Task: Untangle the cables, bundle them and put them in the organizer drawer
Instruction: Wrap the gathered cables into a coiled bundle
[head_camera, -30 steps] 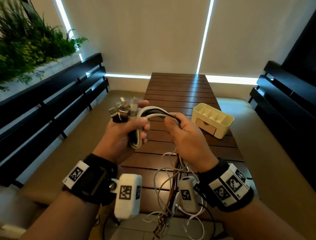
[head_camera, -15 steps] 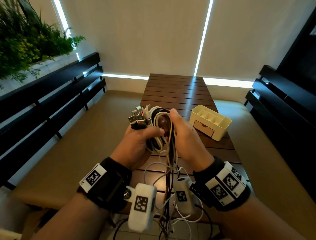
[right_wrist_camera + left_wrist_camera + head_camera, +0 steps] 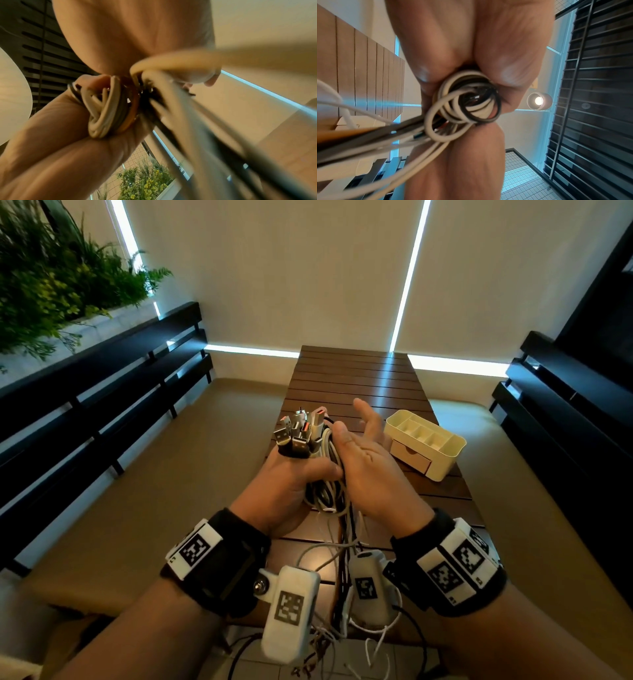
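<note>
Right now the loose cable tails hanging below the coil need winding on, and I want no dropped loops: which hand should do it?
Right. The right hand is open beside the cable coil; the left hand grips the coil and should hold.

One cable bundle (image 3: 325,474), one organizer (image 3: 442,460), two hands.

Slatted wood table (image 3: 356,378); matt plastic organizer (image 3: 445,460); metal-tipped rubbery cables (image 3: 323,491).

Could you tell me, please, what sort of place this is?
Probably a balcony or enclosed terrace: a slatted wooden table runs between dark slatted benches, roller blinds cover the windows, and a planter of green plants sits above the bench.
</note>
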A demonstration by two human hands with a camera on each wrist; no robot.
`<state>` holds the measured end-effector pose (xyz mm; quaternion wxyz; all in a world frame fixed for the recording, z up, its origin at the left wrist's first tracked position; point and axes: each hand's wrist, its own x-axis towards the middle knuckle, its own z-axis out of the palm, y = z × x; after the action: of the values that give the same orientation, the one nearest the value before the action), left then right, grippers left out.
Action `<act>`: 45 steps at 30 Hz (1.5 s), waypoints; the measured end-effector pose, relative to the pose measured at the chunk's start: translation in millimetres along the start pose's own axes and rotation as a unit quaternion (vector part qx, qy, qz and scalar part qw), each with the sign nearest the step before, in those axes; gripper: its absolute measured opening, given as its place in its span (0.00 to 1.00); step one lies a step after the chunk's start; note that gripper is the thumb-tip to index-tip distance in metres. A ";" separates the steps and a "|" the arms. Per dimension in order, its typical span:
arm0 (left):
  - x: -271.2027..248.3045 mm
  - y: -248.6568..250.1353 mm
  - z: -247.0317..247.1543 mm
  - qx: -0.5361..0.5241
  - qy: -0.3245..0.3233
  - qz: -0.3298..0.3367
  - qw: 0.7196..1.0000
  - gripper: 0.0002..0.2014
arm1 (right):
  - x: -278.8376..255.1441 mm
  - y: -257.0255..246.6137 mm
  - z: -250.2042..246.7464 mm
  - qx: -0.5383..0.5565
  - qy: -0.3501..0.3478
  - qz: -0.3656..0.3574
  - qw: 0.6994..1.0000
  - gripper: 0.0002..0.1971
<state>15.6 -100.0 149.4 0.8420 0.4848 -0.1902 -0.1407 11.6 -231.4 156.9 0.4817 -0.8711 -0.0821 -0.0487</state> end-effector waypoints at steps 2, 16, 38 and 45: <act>1.0 0.3 -0.3 0.009 0.010 0.000 1.000 0.23 | 0.1 -3.8 -2.9 -0.066 -0.016 0.009 0.998 0.23; 10.1 8.2 -11.8 -0.032 0.072 0.012 0.997 0.13 | -20.9 40.2 23.6 0.249 -0.182 0.020 0.951 0.22; 11.4 17.1 -4.2 -0.058 0.068 0.041 0.995 0.23 | -4.6 91.5 -31.8 -0.038 -0.310 0.114 0.943 0.44; 9.8 -3.9 6.1 -0.037 0.055 -0.024 0.997 0.19 | -8.4 21.7 -38.6 0.172 -0.097 -0.127 0.972 0.28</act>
<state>21.3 -110.7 150.6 0.8652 0.4644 -0.1264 -0.1404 7.3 -276.3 157.9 0.6035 -0.7584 -0.2459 -0.0098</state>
